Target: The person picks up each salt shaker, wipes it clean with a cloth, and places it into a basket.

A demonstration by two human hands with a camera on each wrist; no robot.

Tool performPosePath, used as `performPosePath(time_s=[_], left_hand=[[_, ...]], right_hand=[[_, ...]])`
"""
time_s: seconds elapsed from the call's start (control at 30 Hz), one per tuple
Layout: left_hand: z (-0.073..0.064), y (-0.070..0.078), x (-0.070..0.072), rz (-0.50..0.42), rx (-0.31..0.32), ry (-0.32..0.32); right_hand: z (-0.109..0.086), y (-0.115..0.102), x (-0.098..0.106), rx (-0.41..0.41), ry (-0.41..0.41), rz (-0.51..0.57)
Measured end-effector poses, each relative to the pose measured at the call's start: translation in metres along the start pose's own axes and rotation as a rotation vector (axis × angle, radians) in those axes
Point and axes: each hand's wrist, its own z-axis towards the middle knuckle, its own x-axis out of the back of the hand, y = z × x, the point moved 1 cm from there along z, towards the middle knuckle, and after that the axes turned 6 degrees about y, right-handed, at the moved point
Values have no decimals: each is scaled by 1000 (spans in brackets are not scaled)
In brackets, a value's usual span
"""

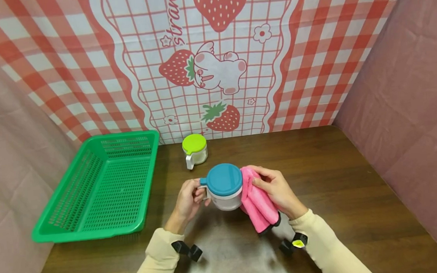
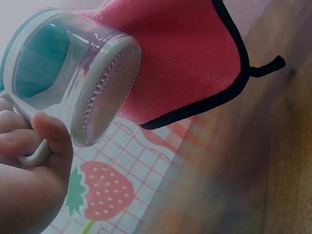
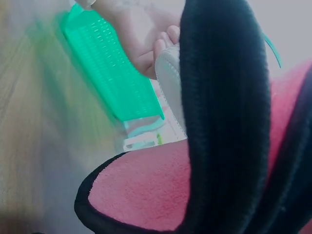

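From the left you have a green basket [image 1: 93,235] on the worktop [image 1: 359,186], your left hand [image 1: 186,200] gripping a handle [image 2: 35,158], a lime-lidded jar [image 1: 195,146] farther off, then the handle's raised blue-lidded jar [image 1: 224,182] and a pink cloth [image 1: 259,209] your right hand [image 1: 279,191] pinches against its right side.

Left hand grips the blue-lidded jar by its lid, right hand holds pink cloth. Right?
Grip is wrong: the left hand grips the blue-lidded jar by its handle, as the left wrist view shows. The right hand does hold the pink cloth.
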Motion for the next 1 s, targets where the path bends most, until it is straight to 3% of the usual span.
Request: performPosePath(time_s=[0.53,1.0], left_hand=[[1,0,1,-42,-34,-48],[1,2,1,-37,-58,-47]], right_hand=[[7,-11,0,42,-14,-12],[17,-12,-2,-1,-71,49]])
